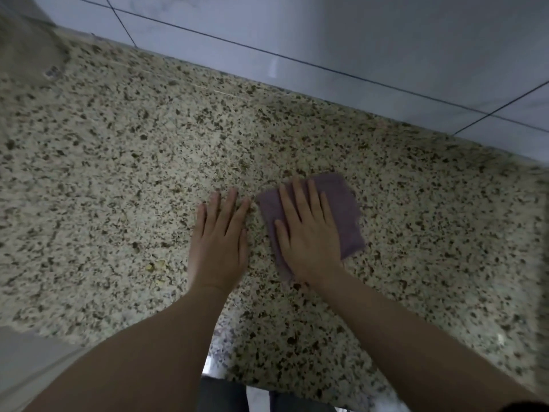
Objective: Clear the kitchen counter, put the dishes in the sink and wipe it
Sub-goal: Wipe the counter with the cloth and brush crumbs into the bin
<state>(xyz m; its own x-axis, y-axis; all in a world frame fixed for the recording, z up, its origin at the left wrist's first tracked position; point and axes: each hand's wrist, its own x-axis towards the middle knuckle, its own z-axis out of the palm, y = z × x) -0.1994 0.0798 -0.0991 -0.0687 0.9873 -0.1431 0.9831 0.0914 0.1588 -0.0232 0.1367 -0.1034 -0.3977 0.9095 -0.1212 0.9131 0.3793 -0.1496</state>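
Step in hand: wiping, judged from a bare speckled granite surface [148, 144] with no dishes in view.
Cloth: a folded mauve cloth [344, 209] lies flat on the surface, right of centre, well short of the tiled wall [356, 40].
Right hand: the right hand [309, 233] presses palm-down on the cloth, fingers [298, 200] straight and slightly spread, not curled round it.
Left hand: the left hand [219, 242] rests flat on bare stone just beside the cloth, fingers straight and close together, holding nothing.
Residue: small yellowish crumbs [156, 266] sit to the left of the left hand.
Doing it well: keep the palm centred so the folds do not ride up; work in overlapping strokes from the wall toward the front edge, and sweep left to gather the crumbs.
Risk: light pressure would likely skate over stuck bits.
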